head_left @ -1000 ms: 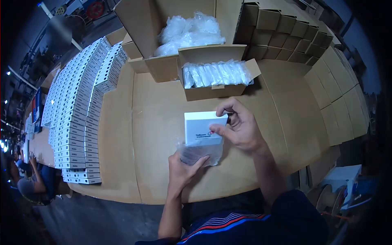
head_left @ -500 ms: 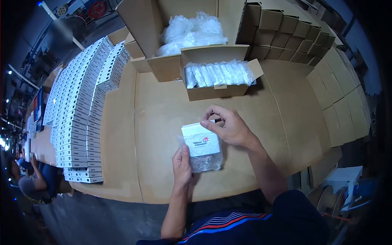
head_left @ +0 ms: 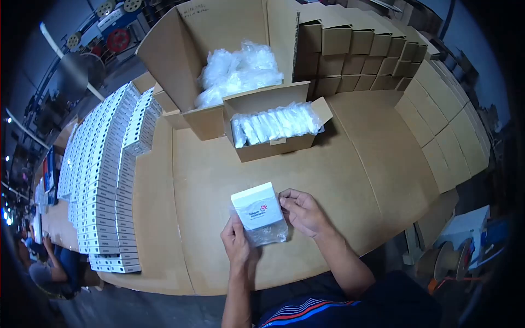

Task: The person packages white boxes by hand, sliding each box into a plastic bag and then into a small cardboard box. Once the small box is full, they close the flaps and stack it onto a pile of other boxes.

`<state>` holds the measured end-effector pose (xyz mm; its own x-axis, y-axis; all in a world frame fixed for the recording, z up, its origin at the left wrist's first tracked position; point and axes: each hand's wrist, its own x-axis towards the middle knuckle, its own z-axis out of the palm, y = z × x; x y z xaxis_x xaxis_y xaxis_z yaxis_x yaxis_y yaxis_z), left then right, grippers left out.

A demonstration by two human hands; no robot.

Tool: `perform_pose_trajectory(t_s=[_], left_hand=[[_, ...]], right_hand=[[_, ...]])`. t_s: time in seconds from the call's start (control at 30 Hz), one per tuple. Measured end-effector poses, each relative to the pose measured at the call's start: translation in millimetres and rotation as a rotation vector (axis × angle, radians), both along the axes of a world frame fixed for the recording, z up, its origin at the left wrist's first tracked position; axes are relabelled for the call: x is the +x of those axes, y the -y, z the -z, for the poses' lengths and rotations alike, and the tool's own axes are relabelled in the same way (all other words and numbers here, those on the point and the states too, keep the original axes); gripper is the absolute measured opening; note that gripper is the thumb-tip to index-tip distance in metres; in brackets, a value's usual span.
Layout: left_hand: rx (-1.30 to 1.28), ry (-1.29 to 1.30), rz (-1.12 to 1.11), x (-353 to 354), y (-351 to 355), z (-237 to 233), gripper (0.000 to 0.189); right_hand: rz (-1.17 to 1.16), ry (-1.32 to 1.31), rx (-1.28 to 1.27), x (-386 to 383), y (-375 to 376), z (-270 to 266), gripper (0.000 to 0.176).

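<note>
You're at a cardboard-covered desk (head_left: 355, 180) in a dim workshop. Right in front of you, near the desk's front edge, your left hand (head_left: 236, 246) and right hand (head_left: 303, 212) are both clamped on a small white box (head_left: 257, 208), its lower end in a clear plastic bag (head_left: 268, 234). It has a red logo, print too small to read. Further back there's an open carton (head_left: 273, 147) of wrapped pieces, and rows of white boxes (head_left: 104, 180) on the left.

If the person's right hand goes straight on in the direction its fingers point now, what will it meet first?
The right hand points left, so it would meet the small white cardboard box with the red logo, its lower part inside a clear plastic bag; its fingertips already seem to touch it.
</note>
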<state>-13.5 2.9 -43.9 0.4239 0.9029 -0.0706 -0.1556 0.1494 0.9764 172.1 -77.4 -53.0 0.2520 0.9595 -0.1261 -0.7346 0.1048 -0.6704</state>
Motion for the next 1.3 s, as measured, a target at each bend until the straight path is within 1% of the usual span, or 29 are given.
perform_pose_trajectory(t_s=[0.07, 0.17, 0.27, 0.3, 0.4, 0.43, 0.53, 0.57, 0.67, 0.7, 0.8, 0.83, 0.93, 0.97, 1.07, 1.1, 1.2, 1.3], left_hand=[[0.085, -0.039, 0.041, -10, -4, 10, 0.048], [0.217, 0.051, -0.026, 1, 1, -16, 0.053], [0.323, 0.042, 0.092, -2, -3, -20, 0.054], [0.356, 0.097, 0.089, 1, -4, -18, 0.054], [0.295, 0.074, 0.063, 2, 2, -20, 0.054], [0.194, 0.088, 0.049, 3, 3, -15, 0.054], [-0.192, 0.203, -0.032, 10, 7, -21, 0.052], [-0.144, 0.217, -0.061, 9, 5, -6, 0.051], [-0.161, 0.273, -0.064, 9, 7, -7, 0.048], [-0.089, 0.278, -0.087, 11, 9, -12, 0.041], [0.177, 0.001, 0.035, 8, 8, -24, 0.030], [0.067, -0.016, 0.035, 8, 10, -40, 0.024], [-0.064, -0.028, 0.013, 5, 10, -45, 0.018], [-0.048, -0.080, -0.016, 5, 10, -49, 0.018], [-0.152, -0.020, -0.069, 5, 10, -43, 0.021], [-0.114, -0.074, -0.092, 7, 9, -41, 0.025], [-0.091, -0.005, -0.172, 10, 5, -35, 0.027], [-0.095, -0.003, -0.184, 11, 6, -44, 0.029]], right_hand=[[0.008, 0.126, 0.011, 1, -1, -6, 0.009], [0.049, 0.307, 0.204, -3, -3, -19, 0.007], [-0.029, 0.133, 0.364, 1, -4, -19, 0.005], [-0.032, 0.122, 0.376, 1, -3, -23, 0.005], [-0.010, 0.272, 0.232, 1, -3, -27, 0.005], [0.042, 0.307, 0.173, -3, -4, -25, 0.013], [0.101, 0.278, 0.087, -13, -4, -34, 0.027], [0.117, 0.298, 0.168, -18, -5, -36, 0.037], [0.089, 0.458, 0.046, -20, -3, -34, 0.031], [0.082, 0.512, 0.004, -19, -2, -33, 0.030], [0.104, 0.592, 0.083, -20, 0, -33, 0.028], [0.083, 0.624, 0.083, -18, 0, -35, 0.022], [0.039, 0.623, 0.119, -10, -2, -37, 0.016], [0.031, 0.678, 0.097, -9, 1, -41, 0.011], [-0.015, 0.710, -0.202, -8, 4, -49, 0.014], [0.087, 0.622, -0.113, -12, 3, -51, 0.018], [0.338, 0.632, 0.166, -16, -3, -56, 0.021], [0.062, 0.977, 0.173, -7, -2, -61, 0.026]])
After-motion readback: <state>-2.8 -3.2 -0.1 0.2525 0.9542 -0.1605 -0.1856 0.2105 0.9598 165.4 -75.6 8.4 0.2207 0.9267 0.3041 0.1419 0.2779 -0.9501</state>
